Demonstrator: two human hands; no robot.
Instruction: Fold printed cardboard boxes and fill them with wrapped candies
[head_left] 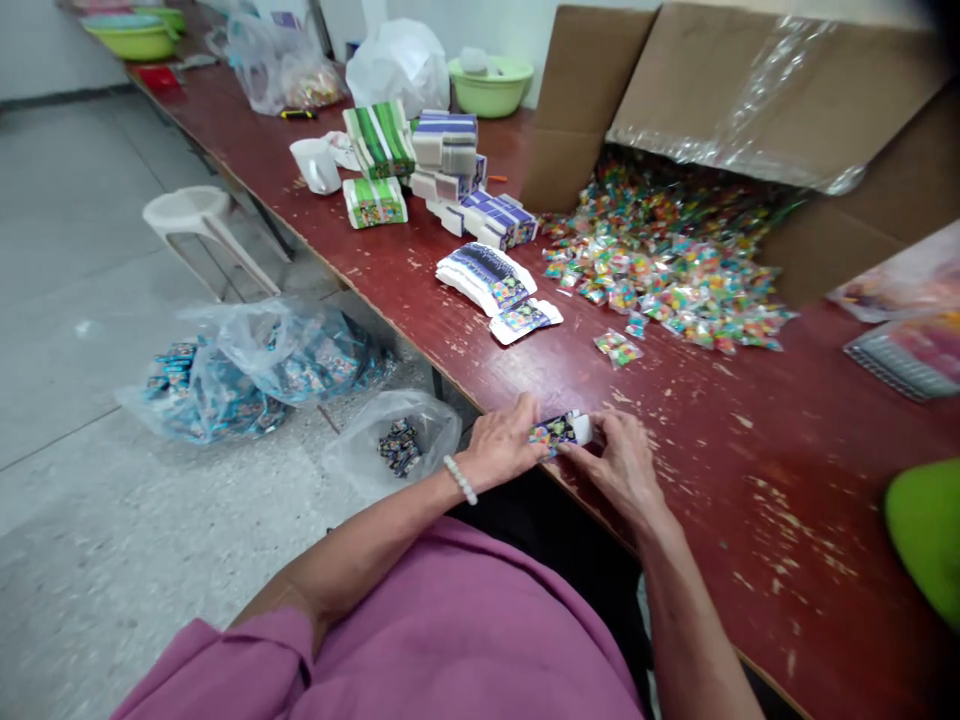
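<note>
Nearest us is the mauve shirt (465,630), and just beyond it, at the table's front edge, we have a small printed carton (553,431) between our two hands. Our left hand (504,442) is mostly closed, its fingers and thumb holding the carton's left end; a pale beaded bracelet (460,480) circles that wrist. Our right hand (621,462) is half curled, thumb and fingers gripping the other end by the white flap.

On the floor to our left we see a clear bag (360,440) with dark printed packs inside, and past it bags of blue packs (255,370). Ahead on the worn red table (705,440) lie a few candy sachets (618,347), then a fanned stack of flat cartons (487,278). Right of these, we see a heap of candy sachets (660,270) spilling from a cardboard box (772,90) on its side. Farther back stand bundled purple cartons (495,215), green bundles (379,138), a white mug (315,165) and a lime basin (491,88).
</note>
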